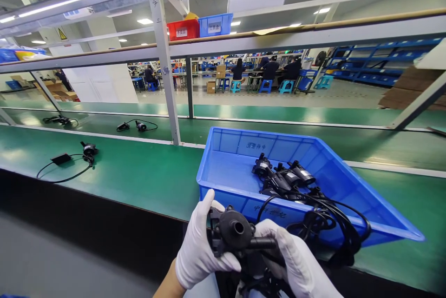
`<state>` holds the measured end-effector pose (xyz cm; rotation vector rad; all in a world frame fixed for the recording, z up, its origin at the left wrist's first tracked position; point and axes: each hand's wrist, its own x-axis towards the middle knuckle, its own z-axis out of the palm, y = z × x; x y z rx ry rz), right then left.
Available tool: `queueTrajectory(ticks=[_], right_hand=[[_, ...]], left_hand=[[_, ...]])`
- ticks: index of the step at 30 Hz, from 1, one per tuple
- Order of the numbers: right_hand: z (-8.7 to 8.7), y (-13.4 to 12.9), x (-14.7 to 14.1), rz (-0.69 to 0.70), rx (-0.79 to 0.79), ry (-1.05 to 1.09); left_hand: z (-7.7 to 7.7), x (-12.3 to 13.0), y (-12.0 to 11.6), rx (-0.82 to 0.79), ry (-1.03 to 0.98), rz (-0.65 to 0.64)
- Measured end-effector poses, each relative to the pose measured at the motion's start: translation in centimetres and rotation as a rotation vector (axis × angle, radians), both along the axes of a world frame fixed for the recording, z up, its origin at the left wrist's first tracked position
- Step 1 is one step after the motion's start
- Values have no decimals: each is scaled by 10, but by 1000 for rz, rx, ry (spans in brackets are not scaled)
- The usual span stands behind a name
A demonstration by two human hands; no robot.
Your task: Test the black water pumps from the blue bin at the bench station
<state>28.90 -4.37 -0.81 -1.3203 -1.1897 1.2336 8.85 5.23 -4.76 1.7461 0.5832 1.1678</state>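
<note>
Pump (227, 238) is held in front of the blue bin (223, 165) near the edge of the worktop (146, 175), left grip (200, 244) clamped round its body and right grip (294, 256) closed about its side spout (263, 242), likely steadying it with the round port (239, 228) uncovered.

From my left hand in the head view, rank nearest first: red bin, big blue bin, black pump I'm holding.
1. Black pump: in your left hand.
2. Big blue bin: on the bench, ahead and right.
3. Red bin: upper shelf.
</note>
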Motion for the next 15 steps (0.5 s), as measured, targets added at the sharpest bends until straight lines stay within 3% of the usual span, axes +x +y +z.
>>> queueTrajectory(ticks=[5, 15], right_hand=[[1, 2, 2, 23, 17, -48], [-10, 1, 6, -2, 23, 33]], left_hand=[[-1, 3, 1, -32, -12, -8], [-8, 5, 7, 77, -46, -17]])
